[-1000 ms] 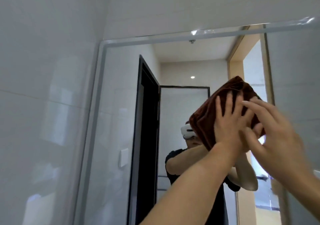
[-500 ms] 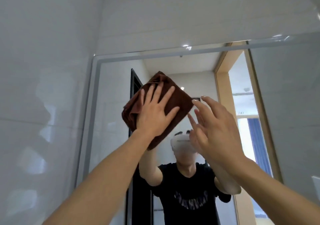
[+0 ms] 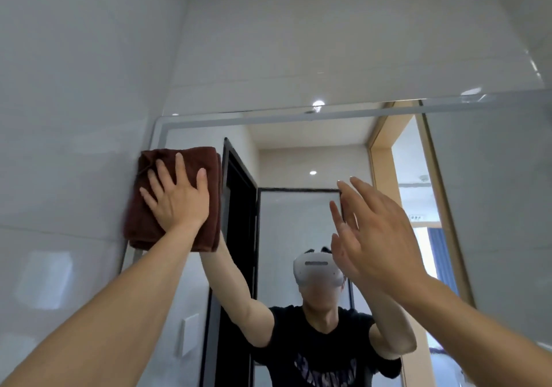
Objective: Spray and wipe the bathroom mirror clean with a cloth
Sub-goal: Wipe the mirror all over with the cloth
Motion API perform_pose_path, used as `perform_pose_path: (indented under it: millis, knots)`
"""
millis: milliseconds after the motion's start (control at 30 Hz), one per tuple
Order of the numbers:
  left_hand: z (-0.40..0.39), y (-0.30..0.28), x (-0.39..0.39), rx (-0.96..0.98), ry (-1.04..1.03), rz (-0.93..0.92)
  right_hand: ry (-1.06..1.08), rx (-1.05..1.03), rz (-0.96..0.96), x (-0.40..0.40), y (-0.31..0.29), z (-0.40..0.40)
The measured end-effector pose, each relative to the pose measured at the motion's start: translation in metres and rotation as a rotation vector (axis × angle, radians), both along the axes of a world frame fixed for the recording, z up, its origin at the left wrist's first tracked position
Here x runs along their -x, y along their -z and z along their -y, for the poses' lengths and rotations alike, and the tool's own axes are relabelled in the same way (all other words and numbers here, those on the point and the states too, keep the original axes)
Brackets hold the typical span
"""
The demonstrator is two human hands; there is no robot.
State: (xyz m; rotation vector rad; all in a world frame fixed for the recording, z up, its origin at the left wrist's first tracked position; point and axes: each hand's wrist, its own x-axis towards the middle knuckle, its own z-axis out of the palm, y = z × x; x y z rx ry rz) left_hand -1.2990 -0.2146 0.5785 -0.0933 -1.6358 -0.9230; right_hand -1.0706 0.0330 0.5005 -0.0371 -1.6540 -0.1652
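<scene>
A folded dark brown cloth lies flat against the upper left corner of the bathroom mirror, overlapping its left frame. My left hand presses on the cloth with fingers spread and straight. My right hand hovers in front of the mirror's middle, fingers straight and held together, holding nothing. Whether it touches the glass I cannot tell. No spray bottle shows.
White glossy wall tiles run along the left side and above the mirror's pale frame. The mirror reflects a person in a black shirt with a white headset, a dark door frame and a lit doorway.
My left hand has swept the cloth leftward across the glass, from the right of centre to the upper left corner. My right hand stayed raised near the middle.
</scene>
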Motion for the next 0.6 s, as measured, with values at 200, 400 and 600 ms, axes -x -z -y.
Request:
perform_pose_path:
  millis: [200, 400, 600]
  knots:
    - [-0.092, -0.045, -0.060, 0.066, 0.002, -0.027, 0.031, -0.025, 0.034, -0.025, -0.011, -0.026]
    - [-0.203, -0.067, -0.137, 0.291, 0.051, -0.146, -0.009, 0.001, 0.018, -0.050, -0.019, -0.039]
    - [-0.248, -0.093, -0.168, 0.718, 0.160, -0.378, -0.030, 0.007, -0.017, -0.058, -0.019, -0.042]
